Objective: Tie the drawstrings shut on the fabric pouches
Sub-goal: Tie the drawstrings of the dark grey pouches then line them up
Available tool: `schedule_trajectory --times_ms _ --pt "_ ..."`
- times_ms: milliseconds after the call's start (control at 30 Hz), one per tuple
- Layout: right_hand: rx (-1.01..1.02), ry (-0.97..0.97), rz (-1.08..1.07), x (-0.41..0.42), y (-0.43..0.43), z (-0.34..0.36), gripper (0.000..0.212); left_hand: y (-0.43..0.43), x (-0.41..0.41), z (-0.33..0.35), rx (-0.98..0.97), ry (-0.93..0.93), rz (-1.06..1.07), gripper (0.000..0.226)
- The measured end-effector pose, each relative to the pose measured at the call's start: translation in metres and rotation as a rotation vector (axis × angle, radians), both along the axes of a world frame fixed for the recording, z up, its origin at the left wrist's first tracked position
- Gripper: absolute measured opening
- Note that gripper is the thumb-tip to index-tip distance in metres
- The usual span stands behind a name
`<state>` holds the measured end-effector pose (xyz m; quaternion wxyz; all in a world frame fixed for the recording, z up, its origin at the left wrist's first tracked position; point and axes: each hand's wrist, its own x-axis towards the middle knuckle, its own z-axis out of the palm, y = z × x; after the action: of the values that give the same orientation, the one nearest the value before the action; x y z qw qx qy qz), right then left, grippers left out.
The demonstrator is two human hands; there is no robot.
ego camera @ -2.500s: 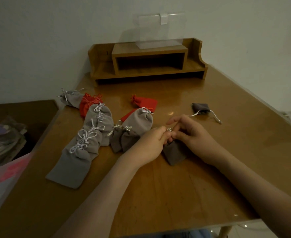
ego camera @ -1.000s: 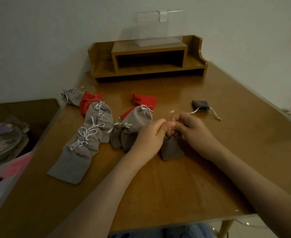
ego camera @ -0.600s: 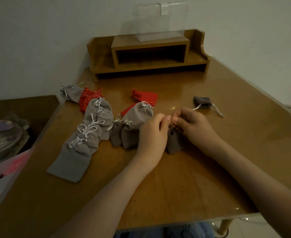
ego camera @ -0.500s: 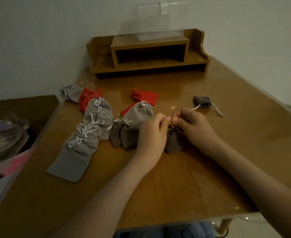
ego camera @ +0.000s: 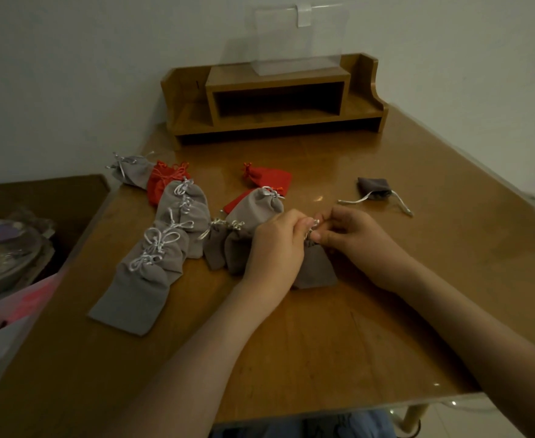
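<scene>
A small dark grey pouch (ego camera: 315, 267) lies on the wooden table (ego camera: 338, 343) between my hands. My left hand (ego camera: 277, 245) and my right hand (ego camera: 354, 235) both pinch its silver drawstring (ego camera: 313, 225) at the pouch's mouth, fingertips close together. To the left lies a row of tied grey pouches (ego camera: 152, 263) with silver bows, and more grey pouches (ego camera: 244, 222) sit just beside my left hand. Red pouches (ego camera: 267, 177) lie further back. One dark grey pouch (ego camera: 373, 186) with loose silver strings lies apart at the right.
A wooden desk shelf (ego camera: 275, 99) stands at the table's far edge against the wall, with a clear plastic stand (ego camera: 294, 39) on top. Left of the table sit a dark box (ego camera: 54, 197) and cluttered plates and bags (ego camera: 3, 257).
My hands stayed on the same dark pouch, working the drawstring; they lifted its mouth slightly, and the string now shows between my fingertips. The camera view shifted a little.
</scene>
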<state>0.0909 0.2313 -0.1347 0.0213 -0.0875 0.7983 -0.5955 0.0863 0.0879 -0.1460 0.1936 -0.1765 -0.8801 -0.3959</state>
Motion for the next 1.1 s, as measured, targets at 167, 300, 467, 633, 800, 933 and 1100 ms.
schedule_trajectory --times_ms 167,300,467,633,800,933,1100 --pt "-0.022 -0.044 -0.010 -0.003 0.000 -0.001 0.010 0.000 0.001 0.002 0.123 -0.028 0.010 0.019" --pt "-0.043 -0.053 0.010 -0.002 0.000 -0.003 0.012 0.001 0.000 0.003 0.130 0.008 0.016 0.018" --pt "-0.095 -0.065 0.059 -0.002 0.001 -0.003 0.013 -0.001 -0.003 0.003 0.086 0.073 0.007 0.017" --pt "-0.196 -0.107 0.057 -0.003 0.001 -0.001 0.020 -0.002 -0.003 0.005 0.180 0.033 -0.052 0.016" --pt "-0.290 -0.159 0.136 -0.001 0.004 0.005 0.036 -0.003 -0.001 0.007 0.422 -0.212 -0.169 0.017" --pt "-0.387 -0.219 0.228 -0.001 0.011 0.005 0.012 -0.004 -0.002 0.009 0.508 -0.311 -0.237 0.018" --pt "-0.372 -0.250 0.280 -0.001 0.011 0.007 0.023 -0.009 -0.005 0.011 0.527 -0.414 -0.294 0.020"
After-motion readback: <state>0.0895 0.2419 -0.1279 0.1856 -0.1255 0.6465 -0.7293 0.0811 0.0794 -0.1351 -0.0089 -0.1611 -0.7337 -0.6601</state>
